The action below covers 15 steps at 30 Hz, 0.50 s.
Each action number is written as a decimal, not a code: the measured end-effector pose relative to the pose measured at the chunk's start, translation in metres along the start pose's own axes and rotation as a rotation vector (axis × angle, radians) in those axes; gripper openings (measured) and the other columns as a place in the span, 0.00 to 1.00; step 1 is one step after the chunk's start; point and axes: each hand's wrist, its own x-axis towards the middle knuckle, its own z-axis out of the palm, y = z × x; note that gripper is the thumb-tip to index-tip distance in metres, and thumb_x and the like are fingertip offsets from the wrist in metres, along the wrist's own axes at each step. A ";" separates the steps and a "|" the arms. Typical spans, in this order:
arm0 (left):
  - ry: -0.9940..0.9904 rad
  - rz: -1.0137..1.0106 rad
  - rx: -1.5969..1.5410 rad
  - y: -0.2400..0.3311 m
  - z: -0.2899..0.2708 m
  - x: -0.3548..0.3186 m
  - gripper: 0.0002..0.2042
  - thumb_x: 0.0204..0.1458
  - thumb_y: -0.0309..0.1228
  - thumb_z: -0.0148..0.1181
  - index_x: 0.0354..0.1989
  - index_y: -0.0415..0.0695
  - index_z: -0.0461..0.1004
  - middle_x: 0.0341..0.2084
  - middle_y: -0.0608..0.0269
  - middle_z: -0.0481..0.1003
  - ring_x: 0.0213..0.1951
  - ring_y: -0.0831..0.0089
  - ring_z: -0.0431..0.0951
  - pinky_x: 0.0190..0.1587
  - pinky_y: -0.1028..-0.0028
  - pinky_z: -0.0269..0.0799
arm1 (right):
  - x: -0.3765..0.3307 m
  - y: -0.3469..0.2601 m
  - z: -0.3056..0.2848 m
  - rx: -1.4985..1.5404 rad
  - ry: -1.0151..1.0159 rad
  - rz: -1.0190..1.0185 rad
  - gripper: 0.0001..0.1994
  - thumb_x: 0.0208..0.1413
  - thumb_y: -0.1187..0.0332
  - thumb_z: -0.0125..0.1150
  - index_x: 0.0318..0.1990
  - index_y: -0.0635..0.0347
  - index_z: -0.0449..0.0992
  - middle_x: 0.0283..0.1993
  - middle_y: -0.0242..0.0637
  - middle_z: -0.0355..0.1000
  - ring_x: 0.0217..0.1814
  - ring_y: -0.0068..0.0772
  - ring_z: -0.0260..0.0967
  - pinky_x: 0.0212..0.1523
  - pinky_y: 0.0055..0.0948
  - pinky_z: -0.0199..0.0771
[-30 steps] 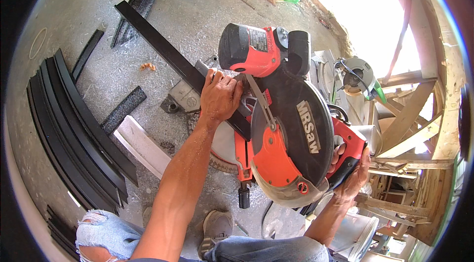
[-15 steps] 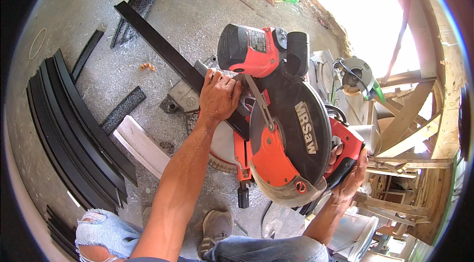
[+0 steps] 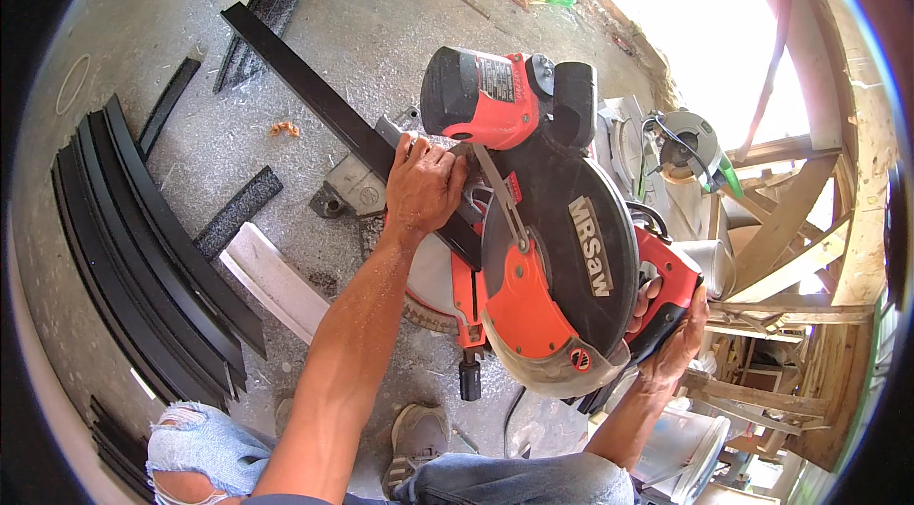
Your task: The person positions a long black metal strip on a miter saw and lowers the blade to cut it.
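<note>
A red and black mitre saw (image 3: 543,248) stands on the concrete floor in front of me. A long black metal bar (image 3: 314,96) lies across its table, running up to the left. My left hand (image 3: 424,186) presses down on the bar just left of the blade guard, fingers curled over it. My right hand (image 3: 671,343) is wrapped around the saw's red handle (image 3: 666,286) at the lower right. The blade itself is hidden under the black guard.
A stack of long black bars (image 3: 143,248) lies at the left, with short black offcuts (image 3: 238,210) and a white board (image 3: 276,281) nearer the saw. A second circular saw (image 3: 690,148) sits at the right by wooden frames (image 3: 800,267). My knees and shoe show below.
The saw head has shifted slightly; both hands keep their grips on the bar and the handle.
</note>
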 end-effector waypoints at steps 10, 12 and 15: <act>-0.001 -0.011 0.025 0.000 0.001 0.000 0.14 0.61 0.36 0.53 0.30 0.40 0.79 0.31 0.57 0.79 0.45 0.58 0.75 0.64 0.56 0.58 | -0.001 0.000 0.001 0.013 0.031 0.014 0.30 0.67 0.40 0.40 0.38 0.62 0.72 0.26 0.41 0.72 0.21 0.32 0.68 0.22 0.29 0.70; 0.001 -0.011 0.018 0.000 0.001 0.000 0.14 0.61 0.37 0.53 0.30 0.40 0.79 0.31 0.57 0.79 0.45 0.58 0.75 0.64 0.56 0.58 | -0.001 0.000 0.002 0.015 0.030 0.013 0.30 0.66 0.40 0.40 0.38 0.62 0.72 0.26 0.41 0.72 0.21 0.31 0.68 0.22 0.29 0.70; 0.019 -0.006 0.021 0.001 0.002 0.000 0.14 0.61 0.37 0.53 0.30 0.40 0.79 0.31 0.57 0.79 0.45 0.58 0.75 0.64 0.56 0.58 | -0.001 0.000 0.000 0.009 0.017 0.010 0.30 0.66 0.40 0.40 0.38 0.62 0.72 0.26 0.41 0.72 0.21 0.31 0.68 0.23 0.28 0.70</act>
